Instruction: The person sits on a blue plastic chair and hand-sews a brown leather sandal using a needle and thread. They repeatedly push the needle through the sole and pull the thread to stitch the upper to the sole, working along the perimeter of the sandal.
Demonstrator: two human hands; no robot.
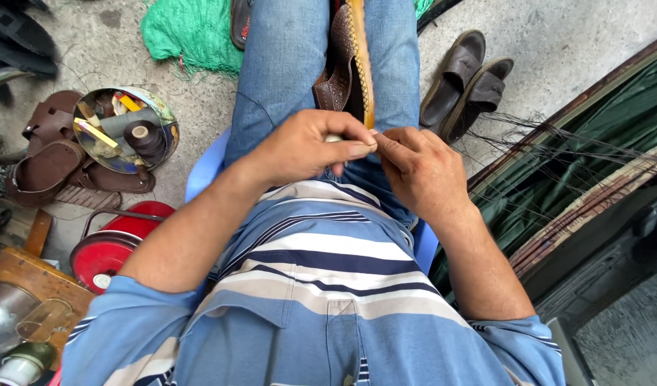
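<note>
I'm pinching a small pale tool (pixel 333 138) in my left hand (pixel 307 146), my right hand (pixel 421 171) nipping thread at the shoe (pixel 350 64) wedged between my knees. Stiff sole, soft leather; I'm gripping by the edge.

I'm at a street cobbler's spot on bare concrete. Left, a tin of thread spools (pixel 125 129); sandals (pixel 57 161) lie around.

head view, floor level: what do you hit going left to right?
Brown sandals → round tin of thread spools and tools → green netting → brown shoe between the knees, above the left hand and right hand → pair of dark slip-on sandals.
</note>
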